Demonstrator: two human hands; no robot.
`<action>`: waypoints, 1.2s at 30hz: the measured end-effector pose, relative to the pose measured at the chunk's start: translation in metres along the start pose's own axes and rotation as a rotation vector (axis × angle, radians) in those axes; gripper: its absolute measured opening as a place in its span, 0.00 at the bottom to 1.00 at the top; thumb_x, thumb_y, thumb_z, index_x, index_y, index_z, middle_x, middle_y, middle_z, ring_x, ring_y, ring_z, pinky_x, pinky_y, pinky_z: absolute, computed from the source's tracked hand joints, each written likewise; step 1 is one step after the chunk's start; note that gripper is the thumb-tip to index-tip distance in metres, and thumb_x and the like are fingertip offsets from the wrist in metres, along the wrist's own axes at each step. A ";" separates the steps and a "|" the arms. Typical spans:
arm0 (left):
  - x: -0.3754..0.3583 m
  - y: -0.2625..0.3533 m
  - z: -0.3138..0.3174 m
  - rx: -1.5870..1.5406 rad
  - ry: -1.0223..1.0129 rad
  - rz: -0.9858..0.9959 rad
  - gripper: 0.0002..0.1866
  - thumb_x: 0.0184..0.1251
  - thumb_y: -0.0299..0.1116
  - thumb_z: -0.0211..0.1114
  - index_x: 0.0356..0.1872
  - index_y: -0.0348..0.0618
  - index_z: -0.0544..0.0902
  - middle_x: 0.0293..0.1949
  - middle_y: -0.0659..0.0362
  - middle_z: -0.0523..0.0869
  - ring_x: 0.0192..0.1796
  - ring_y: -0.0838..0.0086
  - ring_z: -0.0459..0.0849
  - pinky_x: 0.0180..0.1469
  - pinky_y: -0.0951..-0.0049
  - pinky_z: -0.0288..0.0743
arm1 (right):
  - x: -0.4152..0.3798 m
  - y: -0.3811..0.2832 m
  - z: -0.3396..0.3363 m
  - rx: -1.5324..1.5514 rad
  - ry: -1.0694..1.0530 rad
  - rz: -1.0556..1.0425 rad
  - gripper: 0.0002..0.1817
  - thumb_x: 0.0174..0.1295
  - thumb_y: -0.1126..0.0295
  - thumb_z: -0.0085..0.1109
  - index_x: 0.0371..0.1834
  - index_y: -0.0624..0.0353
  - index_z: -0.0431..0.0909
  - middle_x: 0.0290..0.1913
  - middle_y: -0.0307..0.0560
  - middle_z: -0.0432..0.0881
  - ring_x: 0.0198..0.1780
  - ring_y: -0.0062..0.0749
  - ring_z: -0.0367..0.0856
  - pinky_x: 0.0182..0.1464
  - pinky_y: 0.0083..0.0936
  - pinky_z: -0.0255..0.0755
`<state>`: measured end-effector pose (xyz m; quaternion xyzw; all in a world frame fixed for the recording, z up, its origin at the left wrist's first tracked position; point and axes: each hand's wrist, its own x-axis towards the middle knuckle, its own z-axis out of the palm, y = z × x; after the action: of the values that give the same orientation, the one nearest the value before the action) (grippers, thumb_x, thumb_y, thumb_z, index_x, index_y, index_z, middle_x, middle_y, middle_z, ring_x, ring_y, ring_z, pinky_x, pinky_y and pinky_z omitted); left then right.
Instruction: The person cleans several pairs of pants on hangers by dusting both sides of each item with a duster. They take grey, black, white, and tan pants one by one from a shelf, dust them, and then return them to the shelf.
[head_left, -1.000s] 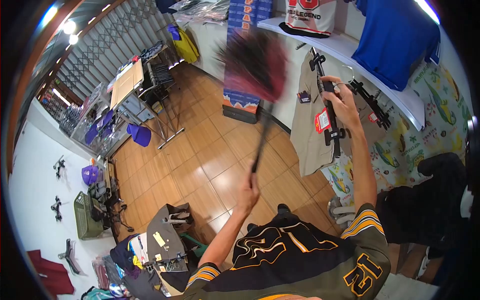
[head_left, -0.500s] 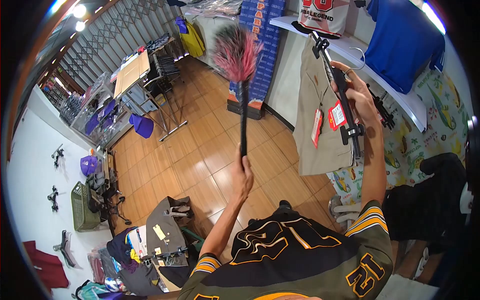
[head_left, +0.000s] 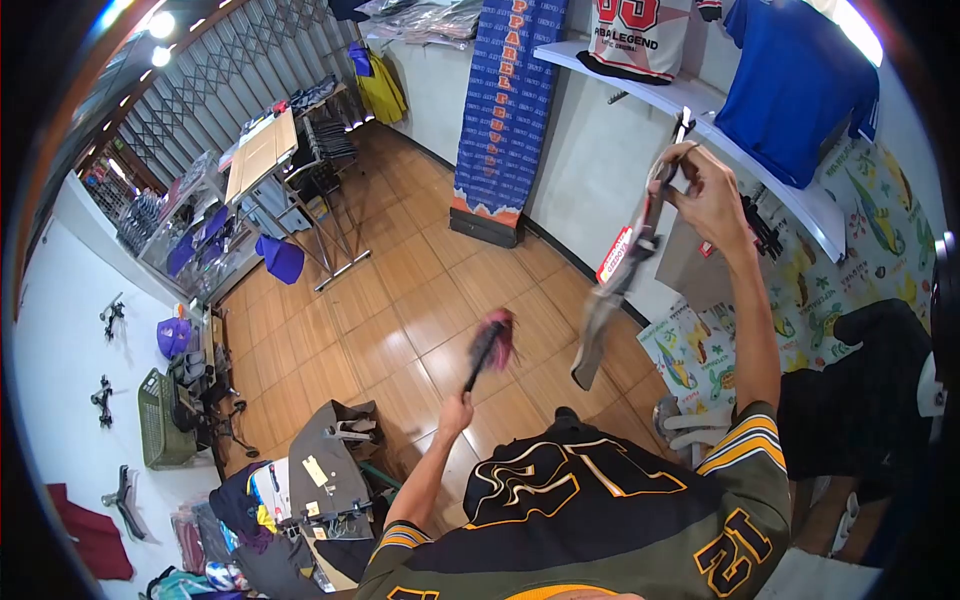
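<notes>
My left hand (head_left: 456,411) is closed round the black handle of a duster (head_left: 492,345), whose pink and dark fluffy head is lowered over the tiled floor. On the right, my right hand (head_left: 708,195) is raised beside the wall shelf, its fingers closed on a black clip hanger (head_left: 668,178). From the hanger hang beige trousers (head_left: 592,335), now seen nearly edge-on and blurred, with a red and white tag (head_left: 615,255) at their side. More beige cloth (head_left: 690,268) shows behind my right wrist.
A white shelf (head_left: 640,88) with a blue shirt (head_left: 790,90) runs along the right wall. A blue banner (head_left: 505,120) stands ahead. Folding table (head_left: 262,155) is back left; green basket (head_left: 163,418) and piled clothes (head_left: 330,465) lie left.
The duster has dropped from upright near the banner to low over the floor, and my left hand has moved down and left. The trousers have turned from face-on to edge-on as my right hand shifted slightly.
</notes>
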<state>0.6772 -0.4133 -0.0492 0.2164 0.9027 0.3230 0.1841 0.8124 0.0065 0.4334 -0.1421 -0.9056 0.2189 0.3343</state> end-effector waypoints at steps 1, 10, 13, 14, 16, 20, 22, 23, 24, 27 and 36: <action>0.004 0.001 -0.007 -0.066 0.072 -0.007 0.18 0.76 0.38 0.52 0.59 0.40 0.79 0.41 0.32 0.85 0.46 0.36 0.84 0.49 0.45 0.77 | 0.002 0.005 0.003 -0.184 0.052 -0.153 0.20 0.49 0.68 0.77 0.44 0.56 0.79 0.38 0.41 0.80 0.40 0.32 0.80 0.44 0.28 0.73; 0.027 0.071 -0.108 -0.574 0.506 0.074 0.16 0.81 0.37 0.51 0.58 0.38 0.77 0.25 0.62 0.71 0.27 0.78 0.69 0.29 0.72 0.65 | -0.025 0.093 0.096 -0.176 -0.624 -0.059 0.18 0.52 0.65 0.73 0.38 0.61 0.73 0.34 0.54 0.80 0.42 0.48 0.81 0.45 0.38 0.73; 0.008 0.142 -0.147 -0.756 0.691 0.151 0.15 0.82 0.36 0.49 0.59 0.38 0.76 0.24 0.67 0.68 0.25 0.84 0.64 0.26 0.77 0.60 | -0.041 0.116 0.130 -0.084 -0.673 0.064 0.20 0.53 0.71 0.69 0.47 0.64 0.74 0.36 0.53 0.81 0.42 0.38 0.81 0.46 0.34 0.74; 0.005 0.158 -0.152 -0.805 0.752 0.177 0.15 0.82 0.35 0.49 0.60 0.38 0.75 0.24 0.68 0.67 0.24 0.84 0.63 0.25 0.78 0.59 | -0.045 0.116 0.139 -0.020 -0.591 0.084 0.19 0.54 0.71 0.68 0.47 0.63 0.73 0.36 0.54 0.82 0.41 0.40 0.81 0.45 0.35 0.74; 0.006 0.170 -0.144 -0.899 0.752 0.220 0.18 0.82 0.35 0.49 0.66 0.40 0.72 0.24 0.70 0.66 0.24 0.86 0.62 0.23 0.79 0.56 | -0.049 0.115 0.149 0.102 -0.426 0.128 0.18 0.57 0.70 0.66 0.48 0.62 0.72 0.35 0.56 0.82 0.39 0.42 0.81 0.44 0.36 0.73; 0.001 0.189 -0.091 -0.860 0.509 0.219 0.13 0.82 0.34 0.50 0.58 0.40 0.75 0.25 0.65 0.73 0.23 0.82 0.68 0.24 0.76 0.63 | -0.024 0.080 0.129 0.329 -0.302 0.318 0.20 0.60 0.73 0.61 0.55 0.63 0.72 0.32 0.50 0.84 0.33 0.31 0.80 0.40 0.32 0.72; -0.007 0.174 -0.055 -0.390 0.272 0.288 0.16 0.79 0.34 0.52 0.61 0.43 0.76 0.32 0.50 0.82 0.30 0.62 0.80 0.32 0.61 0.73 | -0.010 0.059 0.107 0.441 -0.201 0.323 0.19 0.60 0.74 0.61 0.56 0.63 0.74 0.29 0.42 0.82 0.31 0.24 0.77 0.35 0.25 0.69; -0.011 0.157 -0.036 -0.157 0.118 0.320 0.18 0.77 0.34 0.53 0.63 0.45 0.76 0.35 0.42 0.85 0.33 0.52 0.85 0.36 0.53 0.77 | -0.003 0.040 0.087 0.501 -0.174 0.319 0.19 0.60 0.74 0.60 0.55 0.63 0.75 0.28 0.41 0.81 0.30 0.22 0.76 0.33 0.23 0.68; -0.009 0.121 -0.009 0.061 -0.125 0.281 0.21 0.75 0.35 0.54 0.66 0.51 0.76 0.38 0.35 0.85 0.38 0.43 0.87 0.39 0.47 0.78 | 0.001 0.029 0.073 0.559 -0.146 0.318 0.18 0.60 0.74 0.60 0.54 0.63 0.75 0.28 0.39 0.80 0.29 0.20 0.75 0.32 0.21 0.67; -0.007 0.024 0.018 0.040 -0.171 0.135 0.20 0.75 0.37 0.53 0.64 0.49 0.78 0.43 0.33 0.84 0.47 0.38 0.84 0.48 0.43 0.77 | 0.009 0.031 0.050 0.535 -0.035 0.247 0.15 0.61 0.73 0.60 0.51 0.63 0.77 0.27 0.35 0.77 0.26 0.15 0.71 0.28 0.17 0.63; -0.018 0.195 -0.118 -0.627 0.515 0.181 0.24 0.79 0.31 0.52 0.73 0.46 0.67 0.20 0.59 0.71 0.22 0.73 0.71 0.25 0.67 0.66 | 0.004 0.016 0.064 0.719 -0.006 0.305 0.14 0.62 0.72 0.58 0.50 0.63 0.77 0.27 0.33 0.77 0.25 0.12 0.70 0.27 0.14 0.59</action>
<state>0.6897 -0.3456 0.1689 0.1404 0.7545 0.6407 -0.0199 0.7685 0.0028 0.3847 -0.1484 -0.7405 0.5699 0.3239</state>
